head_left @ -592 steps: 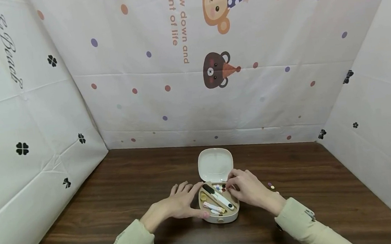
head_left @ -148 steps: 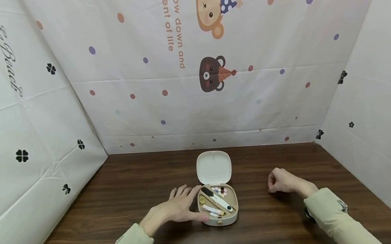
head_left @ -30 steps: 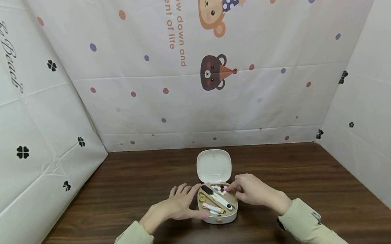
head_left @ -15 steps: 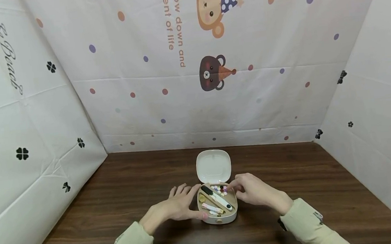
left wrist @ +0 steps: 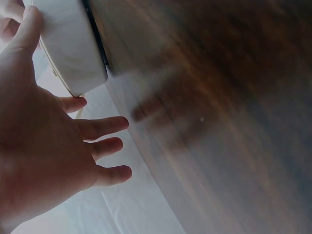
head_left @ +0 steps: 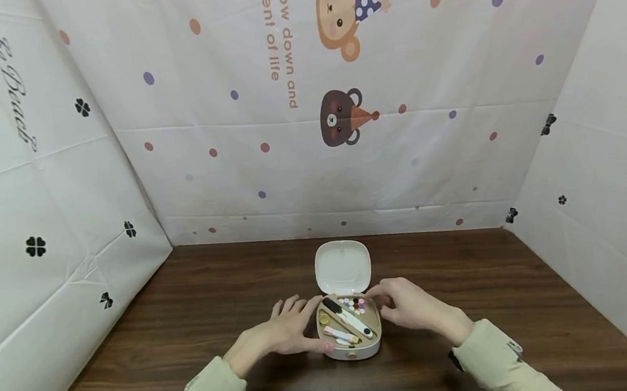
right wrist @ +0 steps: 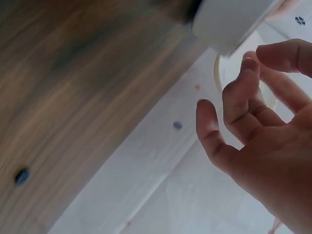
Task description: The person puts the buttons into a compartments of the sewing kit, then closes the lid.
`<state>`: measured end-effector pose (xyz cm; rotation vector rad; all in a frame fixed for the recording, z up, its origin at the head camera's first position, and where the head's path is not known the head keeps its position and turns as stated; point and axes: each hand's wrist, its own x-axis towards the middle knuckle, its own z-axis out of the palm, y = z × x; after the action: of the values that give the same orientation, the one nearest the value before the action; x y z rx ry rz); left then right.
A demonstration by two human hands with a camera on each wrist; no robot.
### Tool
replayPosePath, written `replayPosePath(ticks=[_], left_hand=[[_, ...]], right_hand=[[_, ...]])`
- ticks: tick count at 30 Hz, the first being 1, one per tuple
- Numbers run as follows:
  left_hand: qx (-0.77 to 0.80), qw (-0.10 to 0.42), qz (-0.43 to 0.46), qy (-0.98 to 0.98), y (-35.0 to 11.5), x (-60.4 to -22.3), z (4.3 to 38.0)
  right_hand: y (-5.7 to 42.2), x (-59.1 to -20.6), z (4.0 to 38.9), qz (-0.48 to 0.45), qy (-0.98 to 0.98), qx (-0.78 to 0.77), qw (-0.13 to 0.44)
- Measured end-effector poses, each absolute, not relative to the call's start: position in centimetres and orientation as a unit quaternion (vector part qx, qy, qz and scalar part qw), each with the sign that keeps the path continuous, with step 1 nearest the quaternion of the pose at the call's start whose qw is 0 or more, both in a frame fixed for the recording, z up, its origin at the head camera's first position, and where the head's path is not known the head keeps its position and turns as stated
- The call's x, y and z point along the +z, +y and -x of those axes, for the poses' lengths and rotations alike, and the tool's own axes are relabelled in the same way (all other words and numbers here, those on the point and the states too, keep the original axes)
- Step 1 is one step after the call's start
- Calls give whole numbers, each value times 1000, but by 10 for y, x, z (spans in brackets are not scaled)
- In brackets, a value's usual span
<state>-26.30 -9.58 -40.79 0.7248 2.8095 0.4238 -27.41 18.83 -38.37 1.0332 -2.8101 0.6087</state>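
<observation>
A white sewing-kit-like box [head_left: 353, 353] stands on the brown table with its lid [head_left: 343, 267] raised. Its back-right compartment holds several small coloured buttons [head_left: 356, 305]. A long white tool with a black end [head_left: 347, 318] lies diagonally across the middle. My left hand [head_left: 281, 334] rests against the box's left side, thumb at the front and index finger at the back corner, the other fingers spread. At the back-right rim is my right hand [head_left: 408, 305], its index finger reaching over the button compartment. No object shows between its bent fingers [right wrist: 239, 95] in the right wrist view.
A pink-and-white rolled item [head_left: 341, 334] and a round yellowish item [head_left: 324, 318] lie in the box's left compartment. White printed cloth [head_left: 221, 179] hangs behind and at both sides. A small dark round thing [right wrist: 21, 176] shows on the table in the right wrist view.
Small coloured pieces lay right of the box 19.7 s ago. My right hand has come from the table there to the box; its index finger has just drawn back slightly. The left hand stays.
</observation>
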Motion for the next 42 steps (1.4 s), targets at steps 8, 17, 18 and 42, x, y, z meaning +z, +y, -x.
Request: replayPosePath(ticks=[8, 17, 18, 42], left_hand=[[150, 108, -248, 951, -96, -408, 261], [146, 102, -255, 950, -97, -405, 261], [146, 101, -255, 950, -97, -405, 261], [142, 97, -257, 951, -97, -407, 264]], right_hand=[[238, -386, 272, -296, -932, 169, 119], [288, -393, 261, -221, -965, 126, 58], [291, -394, 261, -215, -967, 123, 54], [300, -406, 268, -226, -967, 82, 80]])
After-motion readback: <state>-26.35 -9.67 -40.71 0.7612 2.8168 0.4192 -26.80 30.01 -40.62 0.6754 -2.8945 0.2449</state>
